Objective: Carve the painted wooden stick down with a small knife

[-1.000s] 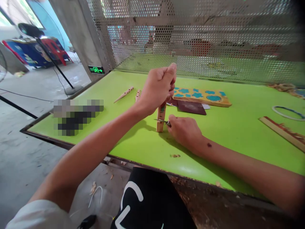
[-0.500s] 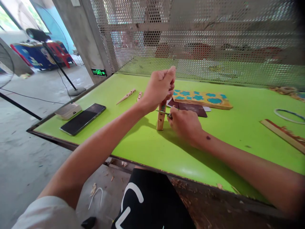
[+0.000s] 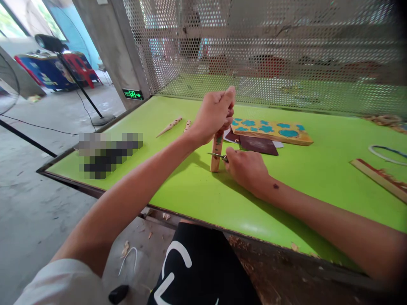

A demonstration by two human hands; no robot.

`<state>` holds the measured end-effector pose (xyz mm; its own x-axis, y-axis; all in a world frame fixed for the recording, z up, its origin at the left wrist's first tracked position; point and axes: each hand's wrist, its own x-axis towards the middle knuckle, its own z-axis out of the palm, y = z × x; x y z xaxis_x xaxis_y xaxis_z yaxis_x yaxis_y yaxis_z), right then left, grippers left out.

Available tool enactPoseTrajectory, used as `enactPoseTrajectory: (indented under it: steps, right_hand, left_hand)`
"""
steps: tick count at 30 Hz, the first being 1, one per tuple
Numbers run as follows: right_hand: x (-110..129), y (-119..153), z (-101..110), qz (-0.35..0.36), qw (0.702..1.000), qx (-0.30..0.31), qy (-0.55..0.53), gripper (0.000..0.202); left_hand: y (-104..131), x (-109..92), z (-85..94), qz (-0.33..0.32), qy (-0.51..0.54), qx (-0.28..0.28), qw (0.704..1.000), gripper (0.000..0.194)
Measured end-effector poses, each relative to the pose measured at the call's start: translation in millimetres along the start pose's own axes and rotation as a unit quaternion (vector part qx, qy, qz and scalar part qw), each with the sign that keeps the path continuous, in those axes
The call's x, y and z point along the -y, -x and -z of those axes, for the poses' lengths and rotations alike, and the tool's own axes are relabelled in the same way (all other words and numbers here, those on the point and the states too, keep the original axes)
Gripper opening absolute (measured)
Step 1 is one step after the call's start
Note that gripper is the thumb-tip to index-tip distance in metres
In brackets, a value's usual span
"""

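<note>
My left hand (image 3: 216, 112) is closed around the upper part of a narrow wooden stick (image 3: 215, 163), which stands nearly upright with its lower end on the green table. Dark and greenish spots mark the stick's face. My right hand (image 3: 246, 167) is closed on the handle of a small knife (image 3: 218, 155), most of which the fingers hide. The thin blade lies across the stick, below my left fist. Right behind the hands are a dark brown sheet (image 3: 259, 144) and a yellow board (image 3: 276, 136) with blue cloud-like patches.
Two spotted wooden sticks (image 3: 170, 126) lie left of my left hand, one tapering to a point. A blurred-out area (image 3: 108, 154) covers things at the left edge. A rough-edged wood strip (image 3: 378, 178) and a ring (image 3: 388, 153) lie at right. Perforated metal mesh (image 3: 270, 55) closes the back.
My right hand and the knife blade have shifted slightly down along the stick. My left hand keeps its hold. The view has moved a little.
</note>
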<state>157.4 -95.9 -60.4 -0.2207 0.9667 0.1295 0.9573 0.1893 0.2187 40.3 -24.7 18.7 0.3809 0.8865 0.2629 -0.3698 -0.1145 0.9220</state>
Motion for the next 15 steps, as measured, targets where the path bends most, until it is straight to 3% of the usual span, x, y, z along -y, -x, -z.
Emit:
enactPoseTrajectory:
  steps: [8,15]
  right_hand:
    - [-4,1,1,0.031,0.999,0.023,-0.004,0.024]
    - [-16,6,-3,0.045,0.998,0.033,0.002,0.026]
  left_hand:
    - [-5,3,5.6,0.033,0.029,-0.025,0.999,0.049]
    - [1,-4,11.2,0.022,0.002,-0.032,0.999,0.043]
